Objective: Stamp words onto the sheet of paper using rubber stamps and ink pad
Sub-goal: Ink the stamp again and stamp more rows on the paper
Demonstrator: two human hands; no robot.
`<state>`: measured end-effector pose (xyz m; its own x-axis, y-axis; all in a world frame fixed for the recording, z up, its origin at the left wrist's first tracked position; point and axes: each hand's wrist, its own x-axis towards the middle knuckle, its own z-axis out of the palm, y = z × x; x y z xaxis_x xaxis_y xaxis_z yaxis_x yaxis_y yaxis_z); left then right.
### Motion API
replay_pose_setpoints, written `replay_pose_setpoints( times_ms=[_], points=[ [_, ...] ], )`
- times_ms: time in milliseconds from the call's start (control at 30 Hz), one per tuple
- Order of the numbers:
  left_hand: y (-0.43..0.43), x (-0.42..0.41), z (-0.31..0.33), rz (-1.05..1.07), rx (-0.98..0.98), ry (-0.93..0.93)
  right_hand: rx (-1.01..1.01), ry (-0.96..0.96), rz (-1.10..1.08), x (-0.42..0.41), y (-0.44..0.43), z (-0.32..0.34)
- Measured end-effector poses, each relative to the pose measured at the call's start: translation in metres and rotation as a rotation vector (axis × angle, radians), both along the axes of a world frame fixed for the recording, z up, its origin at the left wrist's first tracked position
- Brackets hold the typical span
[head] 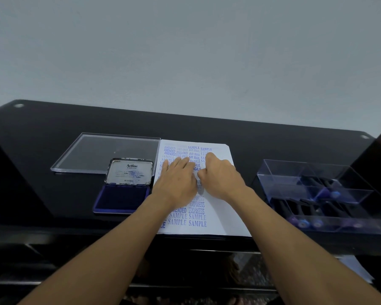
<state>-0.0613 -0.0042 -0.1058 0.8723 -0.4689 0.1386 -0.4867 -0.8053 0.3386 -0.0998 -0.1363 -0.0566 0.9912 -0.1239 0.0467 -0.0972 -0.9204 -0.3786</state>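
On the sheet (227, 213), stamped SAMPLE, AIR MAIL, EXPRESS: left hand (177, 179) flat, fingers straight; right hand (220, 175) curled, grip indeterminate. Ink pad (121, 199) lid reads Artline. Stamp tray (274, 180) right.

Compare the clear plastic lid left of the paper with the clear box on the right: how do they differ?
The clear lid lies flat and shallow behind the ink pad; the clear box stands taller, with upright walls. The clear lid is undivided; the clear box is split into compartments holding dark-handled rubber stamps. Both are transparent plastic on the black table.
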Motion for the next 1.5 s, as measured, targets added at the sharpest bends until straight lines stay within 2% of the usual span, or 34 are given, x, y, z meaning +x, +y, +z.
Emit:
replay_pose_setpoints(
  times_ms=[500,633,733,867,1000,1500],
  points=[
    [-0.001,-0.001,0.007,0.016,-0.039,0.067,0.0,0.031,0.035,-0.002,-0.001,0.009],
    [0.0,-0.004,0.02,0.035,-0.117,0.139,0.05,0.061,0.007,0.004,-0.009,0.015],
    [0.002,-0.008,0.033,0.068,-0.22,0.173,0.144,-0.027,-0.045,0.007,-0.017,0.026],
    [0.006,-0.01,0.045,0.081,-0.299,0.148,0.228,-0.121,-0.098,0.01,-0.026,0.042],
    [0.01,-0.008,0.055,0.093,-0.315,0.118,0.337,-0.121,-0.123,0.008,-0.03,0.05],
    [0.026,-0.01,0.067,0.134,-0.294,0.064,0.341,-0.091,-0.08,0.002,-0.031,0.062]
  ],
)
